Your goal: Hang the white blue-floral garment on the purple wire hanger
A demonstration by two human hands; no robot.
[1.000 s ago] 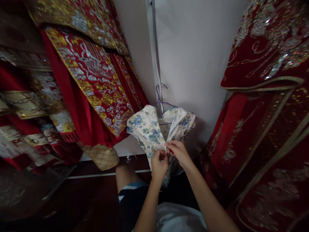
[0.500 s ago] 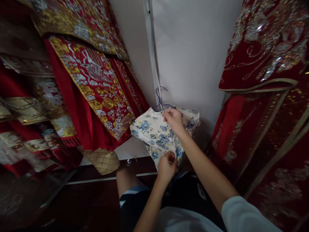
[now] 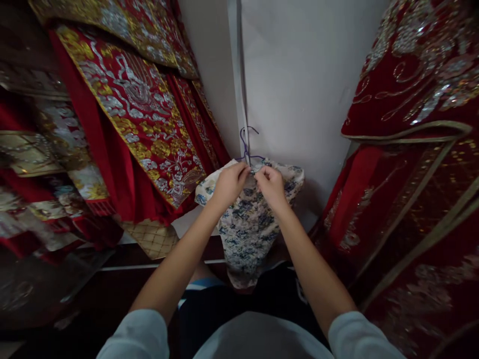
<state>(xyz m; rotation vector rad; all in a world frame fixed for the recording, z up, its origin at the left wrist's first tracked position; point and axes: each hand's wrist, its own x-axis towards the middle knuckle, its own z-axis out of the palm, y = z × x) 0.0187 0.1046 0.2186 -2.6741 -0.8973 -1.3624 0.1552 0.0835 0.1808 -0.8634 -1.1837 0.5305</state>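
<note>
A white garment with blue flowers (image 3: 247, 234) hangs in front of me on a thin purple wire hanger (image 3: 245, 142). At the left of its neckline, my left hand (image 3: 231, 183) has its fingers closed on the fabric edge. Just across from it, my right hand (image 3: 270, 185) pinches the other side of the neckline. A small gap separates the two hands below the hanger's neck. The fingertips cover the exact bits of cloth they grip. The garment's lower end reaches down near my lap.
Red costumes with gold and silver embroidery (image 3: 149, 124) hang at the left. More red sequined clothing (image 3: 419, 75) hangs at the right. Behind the hanger is a pale wall (image 3: 299, 75) with a narrow vertical strip (image 3: 236, 60). A quilted gold piece (image 3: 151, 238) hangs low at the left.
My left hand has risen from the garment's lower front to the neckline, beside my right hand. The garment front now falls straighter. My right hand stays at the neckline.
</note>
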